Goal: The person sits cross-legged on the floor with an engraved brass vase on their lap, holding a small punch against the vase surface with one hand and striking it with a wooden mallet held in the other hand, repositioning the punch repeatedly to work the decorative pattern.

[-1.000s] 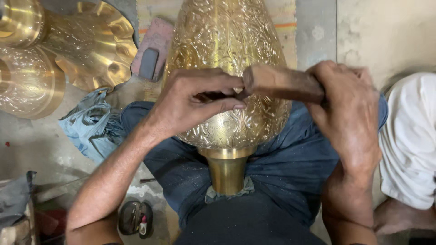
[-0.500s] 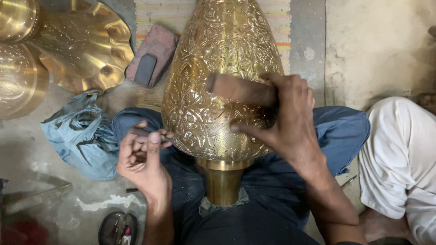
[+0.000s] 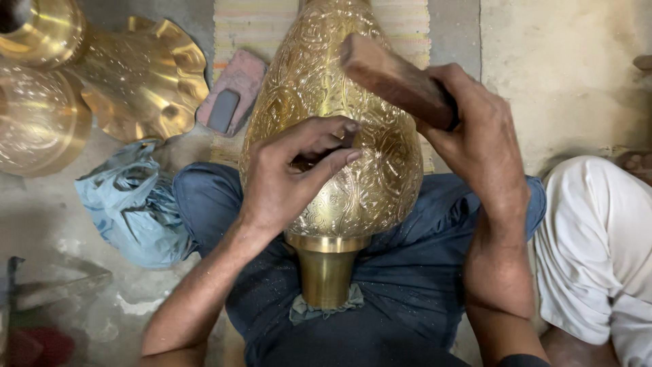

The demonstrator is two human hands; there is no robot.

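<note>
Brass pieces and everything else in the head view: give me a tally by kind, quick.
Brass pieces: 4 - engraved vase, ruffled dish, two round vessels
Wooden mallet: 1
Small tool pinched in left hand: 1
Pink block: 1
Blue bag: 1
Total: 8

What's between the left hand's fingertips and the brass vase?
In the head view, a small dark tool, pinched in the left hand, lies against the brass vase.

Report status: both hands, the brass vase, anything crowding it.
Left hand pinches a small dark tool against the engraved brass vase. Right hand grips a wooden block raised above it. Vase lies across the lap; nothing blocking.
</note>
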